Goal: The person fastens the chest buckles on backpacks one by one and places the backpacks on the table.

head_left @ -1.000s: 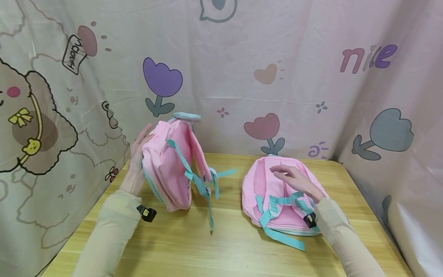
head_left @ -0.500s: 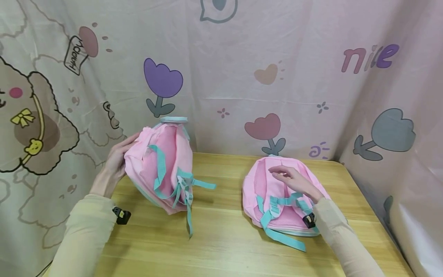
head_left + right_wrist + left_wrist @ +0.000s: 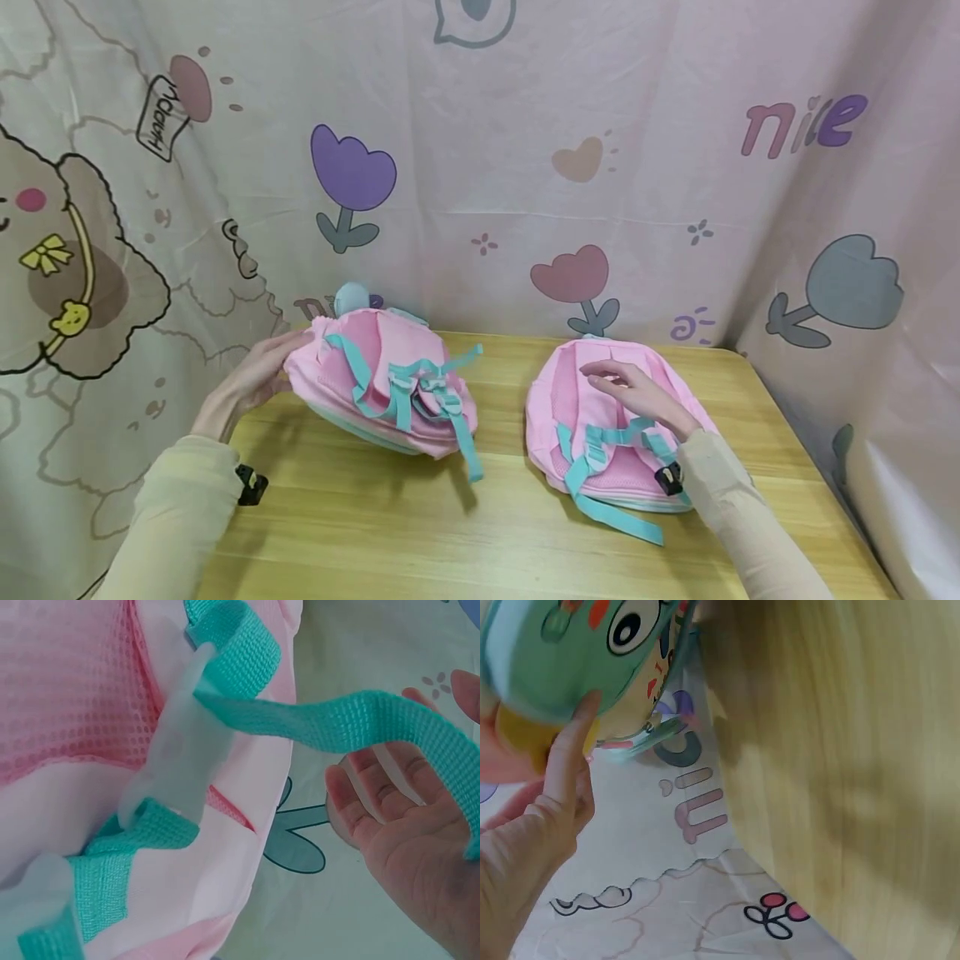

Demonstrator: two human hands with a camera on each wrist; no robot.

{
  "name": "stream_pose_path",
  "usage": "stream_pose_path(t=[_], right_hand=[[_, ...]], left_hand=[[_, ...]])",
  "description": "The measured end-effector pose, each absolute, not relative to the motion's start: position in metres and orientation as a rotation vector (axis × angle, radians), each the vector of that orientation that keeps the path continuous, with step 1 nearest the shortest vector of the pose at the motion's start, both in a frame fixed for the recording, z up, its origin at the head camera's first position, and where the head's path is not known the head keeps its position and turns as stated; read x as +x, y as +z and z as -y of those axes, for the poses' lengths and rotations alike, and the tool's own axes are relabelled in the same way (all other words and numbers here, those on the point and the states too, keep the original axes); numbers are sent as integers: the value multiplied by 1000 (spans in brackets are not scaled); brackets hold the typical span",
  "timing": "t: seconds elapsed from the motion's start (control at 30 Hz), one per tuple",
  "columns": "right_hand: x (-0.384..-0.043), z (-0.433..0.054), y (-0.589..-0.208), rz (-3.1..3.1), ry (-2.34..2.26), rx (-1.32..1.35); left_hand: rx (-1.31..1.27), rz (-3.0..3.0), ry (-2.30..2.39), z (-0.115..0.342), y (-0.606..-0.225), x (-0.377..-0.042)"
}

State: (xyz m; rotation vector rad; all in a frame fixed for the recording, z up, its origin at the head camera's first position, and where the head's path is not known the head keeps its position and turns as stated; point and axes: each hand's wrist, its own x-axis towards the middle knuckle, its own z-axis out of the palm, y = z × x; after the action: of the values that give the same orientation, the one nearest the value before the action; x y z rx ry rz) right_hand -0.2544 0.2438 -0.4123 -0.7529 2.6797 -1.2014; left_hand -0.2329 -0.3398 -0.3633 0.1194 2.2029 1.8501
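Observation:
My left hand (image 3: pixel 255 379) grips the side of a pink backpack (image 3: pixel 408 342) with turquoise straps. That backpack is tilted, its strap side facing me and its lower edge raised over the table. In the left wrist view my thumb and fingers (image 3: pixel 574 750) are on the bag, whose green front (image 3: pixel 562 682) has a printed eye. On the right, a second pink backpack (image 3: pixel 562 400) lies with its straps up. My right hand (image 3: pixel 637 387) hovers over it with relaxed fingers, holding nothing. A loose turquoise strap (image 3: pixel 337 724) passes in front of that palm in the right wrist view.
The wooden table (image 3: pixel 420 533) carries both backpacks, with a gap between them. A printed curtain (image 3: pixel 480 150) hangs behind the table and along both sides. A rounded light-blue piece (image 3: pixel 351 297) sticks up behind the left backpack.
My left hand has moved left and down, and the left backpack has tipped from near upright to a lean, its strap side turned more toward me. My right hand and the right backpack stay in place.

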Motion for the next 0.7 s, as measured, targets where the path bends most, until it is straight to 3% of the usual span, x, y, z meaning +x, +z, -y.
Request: stream_pose_path(t=[0.7], right_hand=[[-253,-221,-407,-2666,-1184,-853]], left_hand=[[168,-2194,1547,344,-413,-222]])
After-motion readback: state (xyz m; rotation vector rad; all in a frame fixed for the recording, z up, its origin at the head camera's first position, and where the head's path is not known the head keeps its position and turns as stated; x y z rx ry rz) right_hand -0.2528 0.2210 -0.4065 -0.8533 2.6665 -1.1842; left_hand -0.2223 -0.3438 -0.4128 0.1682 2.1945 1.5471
